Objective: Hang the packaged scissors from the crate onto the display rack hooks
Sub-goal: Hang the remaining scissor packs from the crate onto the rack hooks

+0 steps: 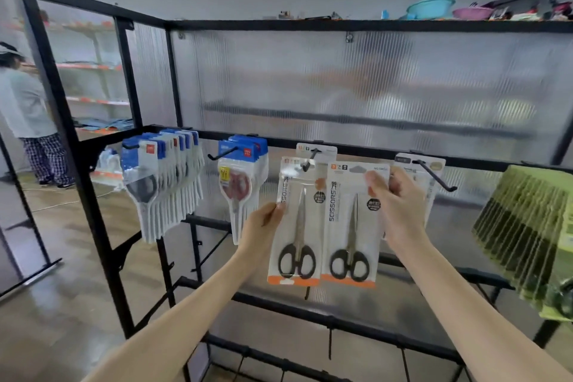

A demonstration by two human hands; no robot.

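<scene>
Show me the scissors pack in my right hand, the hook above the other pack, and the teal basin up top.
Right-hand scissors pack [352,226]: head view, card middle by the blades.
Hook [311,159]: head view, black prong's shaft.
Teal basin [429,8]: head view, outer wall.

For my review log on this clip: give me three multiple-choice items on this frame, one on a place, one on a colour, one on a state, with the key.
1. Where is the hook that the left pack is at?
A. between the red-handled packs and the right pack
B. right of the green packs
C. on the top shelf

2. What colour are the scissor handles in the right pack?
A. red
B. black
C. green

3. How does the right hand hold its pack?
A. flat palm beneath it
B. not touching it
C. pinching its top right corner

Key: 1 A, the hook sits right of the red-handled packs and left of the right pack. 2 B, both loops are black. 3 C, thumb and fingers close on the card's upper corner, while the left hand grips the left pack's edge.
</scene>
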